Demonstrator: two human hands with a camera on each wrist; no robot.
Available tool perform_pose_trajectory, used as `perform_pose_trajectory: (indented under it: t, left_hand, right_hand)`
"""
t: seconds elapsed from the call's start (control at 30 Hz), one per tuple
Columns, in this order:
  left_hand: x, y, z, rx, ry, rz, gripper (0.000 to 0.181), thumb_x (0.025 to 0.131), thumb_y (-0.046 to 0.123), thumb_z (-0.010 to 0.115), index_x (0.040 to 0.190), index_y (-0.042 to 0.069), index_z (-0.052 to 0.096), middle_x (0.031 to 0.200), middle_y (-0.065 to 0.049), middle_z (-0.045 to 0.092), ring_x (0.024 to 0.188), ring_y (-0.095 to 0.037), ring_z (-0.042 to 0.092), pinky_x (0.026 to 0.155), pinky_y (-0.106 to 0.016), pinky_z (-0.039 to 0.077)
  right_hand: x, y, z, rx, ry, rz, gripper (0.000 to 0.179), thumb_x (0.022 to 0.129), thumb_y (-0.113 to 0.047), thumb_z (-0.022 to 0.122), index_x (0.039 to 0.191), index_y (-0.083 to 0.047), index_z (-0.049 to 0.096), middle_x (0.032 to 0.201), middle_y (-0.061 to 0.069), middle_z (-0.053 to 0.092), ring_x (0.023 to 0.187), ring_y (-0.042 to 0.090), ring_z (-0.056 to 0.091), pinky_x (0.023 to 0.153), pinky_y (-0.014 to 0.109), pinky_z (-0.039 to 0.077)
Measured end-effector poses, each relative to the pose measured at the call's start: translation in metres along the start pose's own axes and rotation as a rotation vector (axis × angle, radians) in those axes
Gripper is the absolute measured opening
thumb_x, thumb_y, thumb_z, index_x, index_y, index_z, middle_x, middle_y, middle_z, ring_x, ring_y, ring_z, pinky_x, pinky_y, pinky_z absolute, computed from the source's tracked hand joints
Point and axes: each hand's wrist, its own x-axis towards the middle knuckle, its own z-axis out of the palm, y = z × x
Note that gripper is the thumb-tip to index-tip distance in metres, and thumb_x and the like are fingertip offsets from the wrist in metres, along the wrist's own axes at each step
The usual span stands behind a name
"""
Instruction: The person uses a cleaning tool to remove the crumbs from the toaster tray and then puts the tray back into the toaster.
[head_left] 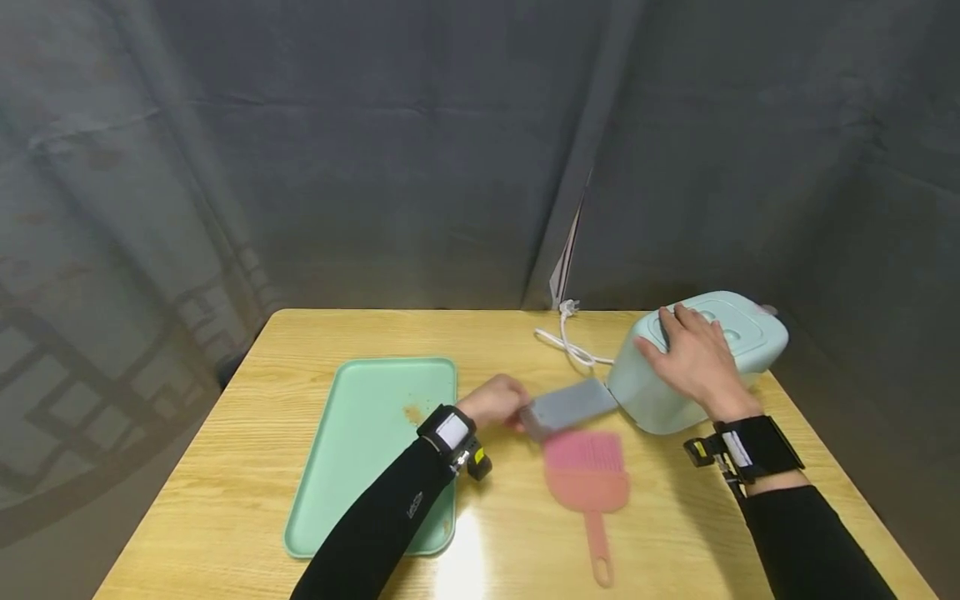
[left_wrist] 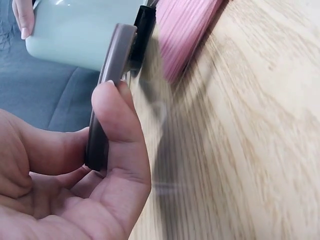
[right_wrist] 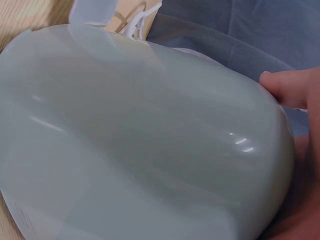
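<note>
My left hand [head_left: 497, 402] pinches the end of a grey, flat, rectangular slab [head_left: 573, 407] between thumb and fingers. Seen edge-on in the left wrist view, the slab [left_wrist: 115, 55] has a black piece [left_wrist: 145, 30] by its far end; its exact kind cannot be told. The slab's far end points at the lower side of a pale mint, rounded container [head_left: 637, 392] with a lid. My right hand [head_left: 693, 354] rests on that lid, fingers laid across it and thumb toward the near left edge. The right wrist view is mostly filled by the container's glossy side [right_wrist: 150, 130].
A pink dustpan [head_left: 588, 492] with pink bristles [head_left: 585, 450] lies just in front of the slab. To the left is a mint tray [head_left: 360, 450] with brownish crumbs [head_left: 413, 414]. A white cord with a plug [head_left: 569, 307] runs behind the container. Grey curtains hang behind the table.
</note>
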Motion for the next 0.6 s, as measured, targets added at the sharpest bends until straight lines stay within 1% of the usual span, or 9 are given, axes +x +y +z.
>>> perform_pose_trajectory:
  t: [0.27, 0.4, 0.6]
  left_hand:
    - [0.001, -0.001, 0.004, 0.017, -0.033, 0.000, 0.011, 0.097, 0.002, 0.057, 0.091, -0.002, 0.064, 0.083, -0.014, 0.066, 0.063, -0.019, 0.060, 0.062, -0.027, 0.053]
    - [0.000, 0.000, 0.007, 0.026, -0.048, 0.001, 0.012, 0.098, 0.003, 0.057, 0.091, -0.002, 0.065, 0.082, -0.012, 0.066, 0.062, -0.018, 0.060, 0.061, -0.027, 0.052]
    - [0.001, -0.001, 0.012, -0.002, -0.062, 0.007, 0.011, 0.099, 0.003, 0.057, 0.094, -0.003, 0.064, 0.082, -0.011, 0.065, 0.061, -0.018, 0.059, 0.060, -0.027, 0.053]
  right_hand:
    - [-0.004, -0.004, -0.001, -0.006, 0.018, 0.007, 0.080, 0.103, -0.048, 0.048, 0.149, 0.015, 0.034, 0.152, 0.042, 0.027, 0.141, 0.059, 0.022, 0.112, 0.072, 0.011]
    - [-0.005, -0.006, -0.001, -0.011, 0.014, 0.015, 0.079, 0.104, -0.048, 0.048, 0.149, 0.015, 0.034, 0.152, 0.042, 0.027, 0.141, 0.058, 0.022, 0.112, 0.072, 0.011]
    - [-0.007, -0.007, -0.001, -0.008, 0.009, 0.024, 0.079, 0.103, -0.049, 0.048, 0.149, 0.015, 0.034, 0.153, 0.041, 0.026, 0.141, 0.058, 0.022, 0.112, 0.071, 0.011]
